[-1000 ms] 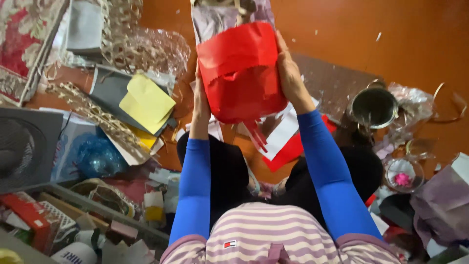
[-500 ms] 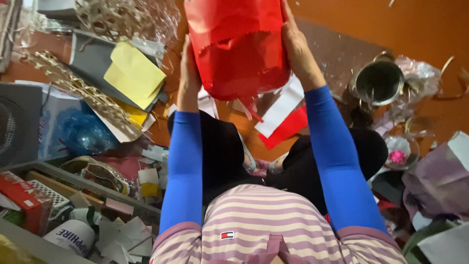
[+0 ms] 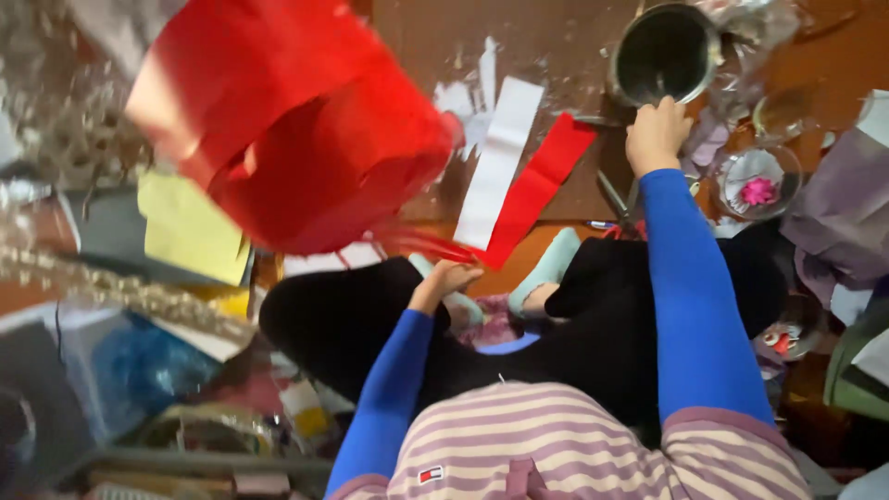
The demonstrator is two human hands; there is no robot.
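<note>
Left hand (image 3: 448, 278) pinches the lower fringe of a big red paper lantern (image 3: 296, 130), fingers closed on it, lantern raised and tilted at upper left over the cluttered floor. Right hand (image 3: 656, 134) reaches out beside a dark metal pot (image 3: 665, 54), fingers curled; cannot tell if it grips anything. Red and white paper strips (image 3: 519, 181) lie between the hands.

Small red-and-white label (image 3: 430, 475) on the striped shirt (image 3: 556, 444), lower centre
</note>
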